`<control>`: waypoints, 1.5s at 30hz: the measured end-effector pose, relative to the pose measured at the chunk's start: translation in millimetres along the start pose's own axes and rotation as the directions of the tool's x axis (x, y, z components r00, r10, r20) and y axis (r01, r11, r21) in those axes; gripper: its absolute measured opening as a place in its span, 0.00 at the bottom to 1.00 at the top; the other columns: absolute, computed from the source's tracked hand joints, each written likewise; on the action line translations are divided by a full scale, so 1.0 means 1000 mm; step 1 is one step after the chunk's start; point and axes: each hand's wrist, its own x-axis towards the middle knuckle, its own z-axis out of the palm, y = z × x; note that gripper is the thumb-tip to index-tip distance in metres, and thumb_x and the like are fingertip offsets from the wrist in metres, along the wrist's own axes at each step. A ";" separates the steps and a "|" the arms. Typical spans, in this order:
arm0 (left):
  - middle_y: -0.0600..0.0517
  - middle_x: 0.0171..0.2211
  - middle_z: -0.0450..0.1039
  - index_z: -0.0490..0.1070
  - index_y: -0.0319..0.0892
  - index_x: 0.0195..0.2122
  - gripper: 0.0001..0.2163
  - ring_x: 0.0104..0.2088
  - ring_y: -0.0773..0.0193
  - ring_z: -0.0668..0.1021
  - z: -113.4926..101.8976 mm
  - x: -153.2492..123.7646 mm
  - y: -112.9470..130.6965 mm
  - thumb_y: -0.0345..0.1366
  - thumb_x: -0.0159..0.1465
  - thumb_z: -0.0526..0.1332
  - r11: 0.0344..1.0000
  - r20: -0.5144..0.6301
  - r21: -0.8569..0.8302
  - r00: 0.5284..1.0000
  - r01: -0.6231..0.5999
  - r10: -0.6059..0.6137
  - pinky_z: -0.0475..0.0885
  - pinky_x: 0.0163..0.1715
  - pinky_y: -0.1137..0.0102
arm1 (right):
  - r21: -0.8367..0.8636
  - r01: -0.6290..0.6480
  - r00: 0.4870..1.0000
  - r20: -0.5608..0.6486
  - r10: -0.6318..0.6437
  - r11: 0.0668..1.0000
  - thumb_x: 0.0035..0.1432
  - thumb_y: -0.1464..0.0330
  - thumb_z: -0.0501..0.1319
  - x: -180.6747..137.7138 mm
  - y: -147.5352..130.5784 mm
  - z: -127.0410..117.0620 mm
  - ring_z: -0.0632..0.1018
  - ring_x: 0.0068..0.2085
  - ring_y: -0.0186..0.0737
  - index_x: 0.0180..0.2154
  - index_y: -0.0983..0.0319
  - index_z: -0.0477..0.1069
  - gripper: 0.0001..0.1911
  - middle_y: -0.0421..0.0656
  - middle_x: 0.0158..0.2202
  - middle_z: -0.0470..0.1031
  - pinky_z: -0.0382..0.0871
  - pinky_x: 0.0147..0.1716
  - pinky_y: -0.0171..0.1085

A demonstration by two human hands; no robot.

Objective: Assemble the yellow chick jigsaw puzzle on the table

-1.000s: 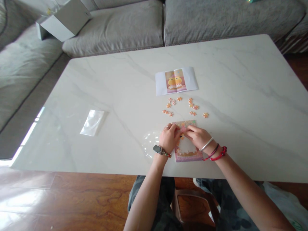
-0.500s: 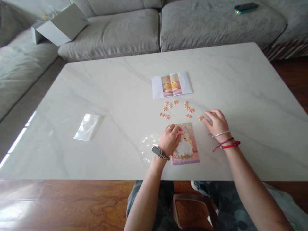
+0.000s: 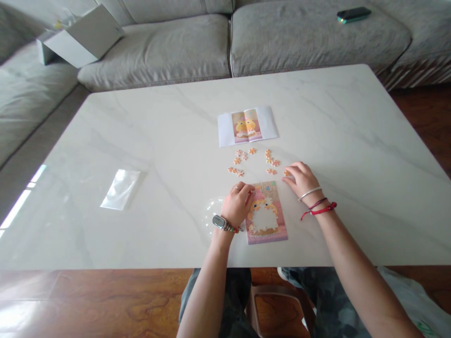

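A jigsaw puzzle (image 3: pixel 283 225) with a yellow character lies near the table's front edge, its frame joined around a white gap in the middle. My left hand (image 3: pixel 238 204) rests at its upper left edge, fingers curled together; whatever is under the fingertips is hidden. To the upper right of the puzzle, my right hand (image 3: pixel 302 179) has thumb and forefinger closed around a small orange puzzle piece (image 3: pixel 286 173). Loose puzzle pieces lie beyond the puzzle in a left group (image 3: pixel 237 161) and a right group (image 3: pixel 268 160).
A creased picture sheet (image 3: pixel 225 129) lies behind the pieces. A clear plastic bag (image 3: pixel 120 189) is on the left of the marble table (image 3: pixel 169 141). A grey sofa (image 3: pixel 176 49) stands behind, with a white box (image 3: pixel 84 37) and a dark device (image 3: pixel 354 15) on it.
My left hand has drawn back left from the puzzle's inside, uncovering its pink upper part. My right hand has moved left and closed its fingers around the nearest loose piece. The view shifted slightly.
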 end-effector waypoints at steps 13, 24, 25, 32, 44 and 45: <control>0.51 0.34 0.65 0.64 0.43 0.36 0.08 0.33 0.69 0.70 -0.004 0.001 -0.002 0.34 0.60 0.47 0.999 0.045 -0.003 0.998 -0.044 0.044 0.67 0.33 0.74 | 0.522 -0.329 0.940 0.265 0.217 0.787 0.46 0.72 0.57 -0.007 -0.021 -0.008 0.71 0.28 0.35 0.29 0.63 0.67 0.04 0.42 0.27 0.69 0.69 0.28 0.37; 0.50 0.36 0.66 0.65 0.43 0.38 0.10 0.36 0.67 0.70 -0.003 0.000 0.002 0.36 0.60 0.47 0.990 0.133 -0.031 0.981 -0.138 0.140 0.67 0.36 0.72 | 0.665 -0.431 0.888 0.431 0.157 0.610 0.40 0.69 0.61 -0.015 -0.035 -0.001 0.73 0.33 0.35 0.26 0.62 0.71 0.06 0.43 0.34 0.67 0.70 0.33 0.36; 0.50 0.36 0.66 0.65 0.43 0.38 0.10 0.36 0.67 0.70 -0.003 0.000 0.002 0.36 0.60 0.47 0.990 0.132 -0.033 0.981 -0.136 0.140 0.67 0.36 0.72 | 0.672 -0.445 0.880 0.452 0.148 0.592 0.40 0.68 0.61 -0.015 -0.036 -0.003 0.73 0.32 0.35 0.26 0.63 0.70 0.06 0.43 0.33 0.67 0.70 0.33 0.36; 0.49 0.36 0.67 0.65 0.43 0.39 0.10 0.36 0.67 0.71 -0.005 0.000 0.008 0.37 0.60 0.49 0.974 0.102 -0.153 0.978 -0.165 0.181 0.66 0.37 0.72 | 0.661 -0.607 0.785 0.585 0.204 0.441 0.41 0.66 0.60 -0.012 -0.049 -0.018 0.67 0.20 0.28 0.27 0.64 0.68 0.09 0.39 0.23 0.70 0.62 0.17 0.29; 0.51 0.35 0.70 0.65 0.44 0.41 0.11 0.34 0.68 0.72 0.004 0.003 0.017 0.37 0.60 0.49 0.970 0.114 -0.213 0.983 -0.118 0.144 0.67 0.35 0.73 | 0.572 -0.613 0.759 0.618 0.204 0.546 0.40 0.68 0.59 -0.016 -0.051 -0.016 0.67 0.16 0.28 0.30 0.63 0.68 0.10 0.36 0.18 0.71 0.58 0.15 0.28; 0.51 0.35 0.69 0.65 0.44 0.42 0.11 0.35 0.68 0.72 0.004 0.003 0.016 0.37 0.61 0.49 0.973 0.111 -0.198 0.983 -0.121 0.145 0.67 0.36 0.72 | 0.566 -0.586 0.776 0.599 0.199 0.580 0.40 0.69 0.59 -0.017 -0.050 -0.016 0.69 0.18 0.29 0.31 0.63 0.68 0.10 0.36 0.18 0.71 0.61 0.17 0.29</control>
